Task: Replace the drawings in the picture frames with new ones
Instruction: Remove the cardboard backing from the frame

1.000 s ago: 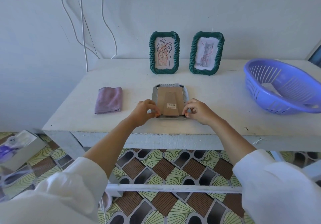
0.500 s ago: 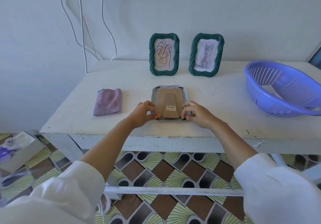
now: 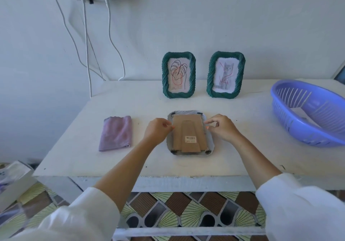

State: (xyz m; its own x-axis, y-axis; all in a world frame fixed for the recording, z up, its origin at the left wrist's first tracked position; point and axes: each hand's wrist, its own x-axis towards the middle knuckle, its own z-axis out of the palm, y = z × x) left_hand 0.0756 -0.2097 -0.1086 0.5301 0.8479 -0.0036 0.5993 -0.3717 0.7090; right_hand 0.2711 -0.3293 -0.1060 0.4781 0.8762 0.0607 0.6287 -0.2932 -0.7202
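Face down between the two hands lies a grey rounded picture frame point(image 3: 190, 134), its brown cardboard backing board point(image 3: 189, 135) with a folded easel stand and a small barcode sticker turned upward. It probably lies this way so that the backing can be freed and the drawing beneath reached. Small dark corner tabs show at its four corners.

The left hand point(image 3: 157, 131) sits at the frame's left edge, fingers curled, fingertips touching or pinching the side of the backing. The right hand point(image 3: 220, 127) mirrors it at the right edge, thumb and forefinger drawn together at the board's upper side. Whether either has a firm hold or only touches the edge, I cannot tell.

Beyond the hands stand two green rope-textured frames, upright against the wall: one with a leaf drawing point(image 3: 178, 75), one with a cat drawing point(image 3: 225, 74). Left of the left hand lies a folded lilac cloth point(image 3: 116, 133); well right of the right hand, a purple slotted plastic basket point(image 3: 309, 111). All rest on the white worktop point(image 3: 74, 147).
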